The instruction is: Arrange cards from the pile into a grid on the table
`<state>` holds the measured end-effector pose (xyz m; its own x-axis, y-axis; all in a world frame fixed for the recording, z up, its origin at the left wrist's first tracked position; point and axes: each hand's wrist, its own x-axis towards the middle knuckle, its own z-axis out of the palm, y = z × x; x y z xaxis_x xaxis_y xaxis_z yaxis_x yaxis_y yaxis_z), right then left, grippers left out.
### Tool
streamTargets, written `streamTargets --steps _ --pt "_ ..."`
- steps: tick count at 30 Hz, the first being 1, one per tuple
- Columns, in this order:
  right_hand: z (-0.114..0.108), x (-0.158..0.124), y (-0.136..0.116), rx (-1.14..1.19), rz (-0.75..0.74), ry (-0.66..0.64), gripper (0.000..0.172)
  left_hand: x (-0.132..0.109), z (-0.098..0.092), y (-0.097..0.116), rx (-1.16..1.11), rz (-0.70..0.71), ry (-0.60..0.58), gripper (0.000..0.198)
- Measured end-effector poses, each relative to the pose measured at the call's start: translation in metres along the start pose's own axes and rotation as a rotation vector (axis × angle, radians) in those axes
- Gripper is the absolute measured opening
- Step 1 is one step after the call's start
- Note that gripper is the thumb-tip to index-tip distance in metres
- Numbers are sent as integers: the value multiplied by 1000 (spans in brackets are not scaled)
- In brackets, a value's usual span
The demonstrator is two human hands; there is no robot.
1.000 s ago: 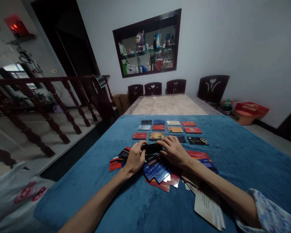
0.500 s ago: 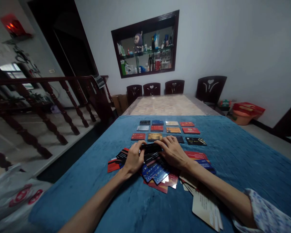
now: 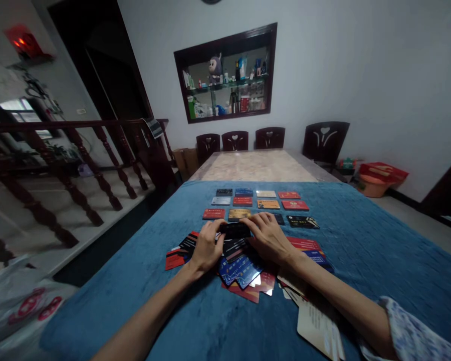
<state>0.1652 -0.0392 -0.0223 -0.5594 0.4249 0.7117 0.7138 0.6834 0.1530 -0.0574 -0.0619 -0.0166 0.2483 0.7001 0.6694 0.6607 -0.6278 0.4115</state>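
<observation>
Between my two hands is a dark card-like stack, tilted up over the near pile; whether it is one card or several I cannot tell. My left hand pinches its left end, and my right hand grips its right end from above. Under it lie a black card and fanned blue cards, with red cards beneath. Red and black cards spread beside my left hand. Just beyond my fingers sits a gold card; a dark card there is partly hidden by my right hand.
Rows of cards lie beyond my hands, including a black card at right and a red card at left. Cream cards fan below my right forearm. A blue cloth covers the near table. Chairs stand behind.
The view has tilted slightly, so the scene sits a little lower. Both hands keep the dark stack in nearly the same place; its face leans slightly more toward me.
</observation>
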Motion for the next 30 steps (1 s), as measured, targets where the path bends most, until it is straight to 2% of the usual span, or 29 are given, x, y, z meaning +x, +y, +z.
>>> streamTargets --steps 4,9,16,24,30 --pt "0 -1 2 -7 10 17 45 0 -1 1 96 82 -25 39" --pt "-1 0 5 -15 -9 28 48 1 -1 -1 210 114 -64 52" --pt "-2 3 6 -6 -5 21 50 3 -2 -6 368 177 -142 61" --pt "-8 19 6 22 21 -90 54 17 -15 -9 461 208 -197 54" --pt "-10 37 11 39 19 -231 47 31 -23 -10 468 124 -305 58"
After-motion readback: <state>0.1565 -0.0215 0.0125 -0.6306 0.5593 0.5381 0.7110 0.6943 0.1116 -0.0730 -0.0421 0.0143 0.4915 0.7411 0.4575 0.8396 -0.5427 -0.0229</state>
